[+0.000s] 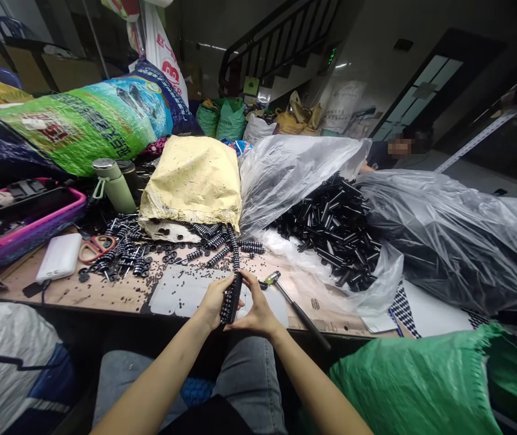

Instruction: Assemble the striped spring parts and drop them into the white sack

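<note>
In front of my lap, my left hand (214, 300) is closed on a narrow black piece (231, 300) with rows of pale markings. My right hand (260, 311) holds the same piece from the other side, one fingertip near its top and the thumb near its lower end. A dark, ribbed strip with pale spots (234, 248) lies just above, in line with it; whether the two are joined I cannot tell. Right of my hands rests a hammer (301, 314). Similar ribbed black pieces (217, 235) lie at the mouth of a yellow sack (195, 178).
Loose black parts with metal pins (125, 254), orange-handled scissors (96, 248) and a white power bank (59, 258) are on the left. A clear plastic bag spills black tubes (331, 229). A green bottle (118, 187) stands behind. A green sack (412, 380) is at right; a person (385, 154) is beyond.
</note>
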Demonstrator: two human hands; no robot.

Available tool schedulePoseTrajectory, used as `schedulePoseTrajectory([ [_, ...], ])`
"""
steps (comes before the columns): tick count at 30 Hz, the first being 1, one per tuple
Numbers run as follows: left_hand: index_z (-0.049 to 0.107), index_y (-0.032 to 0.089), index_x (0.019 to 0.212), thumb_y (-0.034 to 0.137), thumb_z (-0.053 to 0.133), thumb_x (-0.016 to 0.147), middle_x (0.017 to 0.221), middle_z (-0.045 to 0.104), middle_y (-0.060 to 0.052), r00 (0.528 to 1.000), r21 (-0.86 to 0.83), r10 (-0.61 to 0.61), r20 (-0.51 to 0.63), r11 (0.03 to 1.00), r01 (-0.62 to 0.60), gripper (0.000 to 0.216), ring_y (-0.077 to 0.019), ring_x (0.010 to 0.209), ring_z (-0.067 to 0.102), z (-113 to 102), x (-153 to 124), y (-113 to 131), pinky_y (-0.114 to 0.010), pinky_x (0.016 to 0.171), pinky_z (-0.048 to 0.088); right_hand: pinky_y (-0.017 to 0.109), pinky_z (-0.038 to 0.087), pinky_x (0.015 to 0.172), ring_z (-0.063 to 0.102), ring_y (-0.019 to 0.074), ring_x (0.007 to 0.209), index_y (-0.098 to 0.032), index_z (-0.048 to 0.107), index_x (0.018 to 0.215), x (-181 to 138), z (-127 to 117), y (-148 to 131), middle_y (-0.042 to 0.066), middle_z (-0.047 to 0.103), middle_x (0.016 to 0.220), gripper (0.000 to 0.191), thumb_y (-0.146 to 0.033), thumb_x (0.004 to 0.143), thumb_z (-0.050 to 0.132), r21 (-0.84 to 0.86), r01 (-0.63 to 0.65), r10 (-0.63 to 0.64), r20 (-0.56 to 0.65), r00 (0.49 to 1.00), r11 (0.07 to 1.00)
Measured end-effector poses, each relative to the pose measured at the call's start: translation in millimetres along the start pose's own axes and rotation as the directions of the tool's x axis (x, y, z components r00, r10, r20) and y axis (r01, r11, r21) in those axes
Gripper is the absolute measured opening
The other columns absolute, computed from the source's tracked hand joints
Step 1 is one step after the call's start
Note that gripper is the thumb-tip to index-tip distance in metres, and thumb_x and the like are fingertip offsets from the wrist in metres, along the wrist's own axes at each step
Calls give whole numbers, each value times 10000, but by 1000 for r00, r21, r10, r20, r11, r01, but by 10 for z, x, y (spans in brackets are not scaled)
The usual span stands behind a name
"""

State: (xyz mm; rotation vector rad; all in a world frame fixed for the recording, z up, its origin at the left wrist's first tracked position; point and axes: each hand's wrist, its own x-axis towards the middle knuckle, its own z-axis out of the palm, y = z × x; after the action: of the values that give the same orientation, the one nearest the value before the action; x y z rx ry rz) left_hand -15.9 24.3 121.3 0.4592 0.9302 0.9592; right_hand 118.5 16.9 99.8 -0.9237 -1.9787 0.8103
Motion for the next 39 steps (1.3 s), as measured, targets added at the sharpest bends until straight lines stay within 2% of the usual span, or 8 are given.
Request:
schedulePoseTrajectory([
  [17, 558, 126, 869, 380, 433, 795, 643, 554, -28, 995, 293, 78, -65, 955, -56, 293, -121, 481, 566, -90, 88, -154, -256, 494, 481, 396, 321, 1008, 369, 248, 1166, -183, 203, 1265, -120, 219, 56, 114, 348, 1247, 975, -254, 451, 736, -11, -165, 164, -38, 986, 986],
  [19, 565, 146, 992, 363, 467, 777, 815, 571, -64, 963, 537, 271, -5, 813, -226, 321, -151, 651, 593, -163, 108, -289, -314, 649, 498, 429, 319, 1002, 351, 269, 1174, -163, 195, 1268, -174, 318, 150, 138, 343, 1250, 944, -251, 482, 710, -116, -188, 177, -98, 979, 975],
  [22, 500, 177, 1156, 218, 509, 744, 997, 527, -102, 841, 859, 505, 195, 326, -395, 414, -206, 918, 533, -271, 164, -529, -379, 840, 428, 463, 320, 989, 341, 269, 1182, -150, 202, 1278, -264, 445, 291, 160, 357, 1245, 756, -202, 627, 581, -258, -223, 184, -169, 968, 940],
  [25, 453, 141, 1201, 81, 412, 767, 1001, 530, -134, 803, 917, 470, 366, -36, -397, 440, -211, 953, 511, -385, 261, -673, -378, 827, 425, 477, 343, 961, 336, 277, 1185, -153, 227, 1284, -403, 328, 397, 153, 375, 1247, 675, -236, 692, 540, -393, -270, 213, -182, 960, 879],
  [28, 472, 149, 1179, 33, 368, 779, 1008, 550, -135, 744, 842, 394, 539, -270, -467, 429, -200, 928, 524, -495, 339, -647, -343, 781, 434, 527, 342, 904, 364, 329, 1135, -131, 364, 1203, -607, -118, 478, 176, 427, 1186, 554, -365, 733, 539, -579, -490, 312, -384, 869, 652],
  [32, 497, 180, 1151, 18, 344, 784, 975, 585, -113, 674, 760, 387, 630, -485, -432, 430, -210, 884, 532, -559, 327, -540, -365, 721, 413, 486, 386, 759, 495, 330, 930, -126, 533, 859, -816, -703, 480, 184, 543, 913, 320, -396, 835, 364, -642, -690, 498, -501, 707, 335],
  [35, 499, 183, 1150, 31, 351, 794, 961, 598, -107, 651, 755, 428, 627, -539, -373, 415, -215, 886, 532, -550, 290, -537, -395, 741, 390, 336, 418, 630, 561, 225, 709, -170, 501, 797, -830, -737, 324, 91, 571, 743, 356, -415, 875, 254, -628, -680, 551, -438, 711, 378],
  [39, 490, 194, 1163, 10, 368, 775, 1008, 601, -102, 653, 763, 448, 611, -553, -335, 446, -238, 990, 510, -549, 292, -592, -446, 822, 356, 245, 379, 546, 558, 161, 586, -202, 466, 869, -748, -394, 38, 14, 568, 654, 413, -414, 902, 114, -526, -627, 565, -300, 769, 575],
])
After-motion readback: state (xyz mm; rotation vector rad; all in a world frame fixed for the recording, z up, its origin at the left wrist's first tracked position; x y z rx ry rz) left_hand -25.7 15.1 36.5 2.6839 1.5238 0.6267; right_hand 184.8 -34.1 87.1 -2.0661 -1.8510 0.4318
